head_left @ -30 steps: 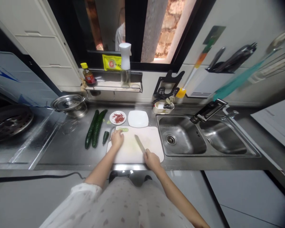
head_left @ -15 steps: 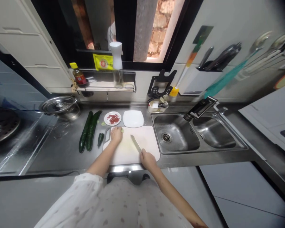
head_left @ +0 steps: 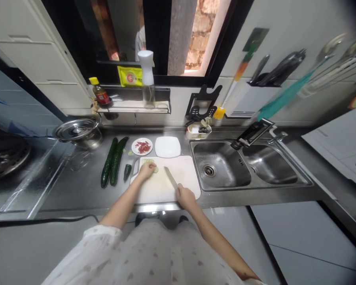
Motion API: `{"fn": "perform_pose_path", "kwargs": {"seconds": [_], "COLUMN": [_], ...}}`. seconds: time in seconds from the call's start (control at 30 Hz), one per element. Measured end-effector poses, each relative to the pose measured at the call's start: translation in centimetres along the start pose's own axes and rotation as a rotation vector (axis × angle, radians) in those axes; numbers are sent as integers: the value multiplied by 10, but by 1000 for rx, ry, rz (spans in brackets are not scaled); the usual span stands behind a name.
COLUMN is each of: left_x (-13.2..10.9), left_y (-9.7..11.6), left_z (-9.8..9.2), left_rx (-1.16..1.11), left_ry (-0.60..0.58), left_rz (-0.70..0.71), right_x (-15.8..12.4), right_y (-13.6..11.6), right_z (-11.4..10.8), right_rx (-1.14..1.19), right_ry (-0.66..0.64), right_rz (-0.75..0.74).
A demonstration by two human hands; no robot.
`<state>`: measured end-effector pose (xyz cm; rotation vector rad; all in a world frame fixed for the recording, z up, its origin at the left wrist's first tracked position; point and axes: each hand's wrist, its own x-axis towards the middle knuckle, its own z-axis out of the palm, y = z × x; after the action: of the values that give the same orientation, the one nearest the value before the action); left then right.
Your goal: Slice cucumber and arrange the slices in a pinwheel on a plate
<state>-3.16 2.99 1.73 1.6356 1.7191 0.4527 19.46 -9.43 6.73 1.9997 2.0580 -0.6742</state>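
Note:
My left hand (head_left: 147,170) is closed over the left part of a white cutting board (head_left: 154,192), with a pale green cucumber slice (head_left: 156,170) at its fingertips. More cucumber slices (head_left: 147,160) lie at the board's upper left, just beyond that hand. My right hand (head_left: 185,196) grips the handle of a kitchen knife (head_left: 171,177), whose blade points up and left, low over or on the board. Left of the board lie a short cucumber end (head_left: 127,172) and two long dark green cucumbers (head_left: 112,162).
Behind the board stand a round plate (head_left: 142,147) of chopped red pieces and a white square plate (head_left: 167,147). A double sink (head_left: 222,186) is to the right. A lidded steel pot (head_left: 78,132) sits back left; a spray bottle (head_left: 147,79) stands on the shelf.
My left hand has drawn back toward me and slightly right from the board's upper left, uncovering slices there. The right hand and knife have barely moved.

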Motion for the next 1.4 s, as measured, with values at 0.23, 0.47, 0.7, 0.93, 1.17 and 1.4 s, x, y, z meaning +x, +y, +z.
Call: {"fn": "perform_pose_path", "kwargs": {"seconds": [0.23, 0.47, 0.7, 0.93, 1.17, 1.4], "left_x": [-5, -13, -29, -32, -27, -24], "left_y": [2, 6, -7, -11, -13, -13], "left_z": [-2, 7, 8, 18, 19, 20], "left_rx": [234, 308, 319, 276, 228, 238], "left_ry": [-280, -178, -58, 10, 27, 26], "left_rz": [217, 353, 161, 69, 38, 19], "right_x": [-3, -4, -4, -17, -28, -26], "right_y": [-2, -3, -3, -10, -20, -20], "right_z": [-2, -3, -3, -6, -3, -2], "right_rx": [16, 20, -10, -48, -83, -94], "right_ry": [-3, -3, 16, -36, -63, -64], "right_rz": [7, 2, -12, -48, -69, -93]}}
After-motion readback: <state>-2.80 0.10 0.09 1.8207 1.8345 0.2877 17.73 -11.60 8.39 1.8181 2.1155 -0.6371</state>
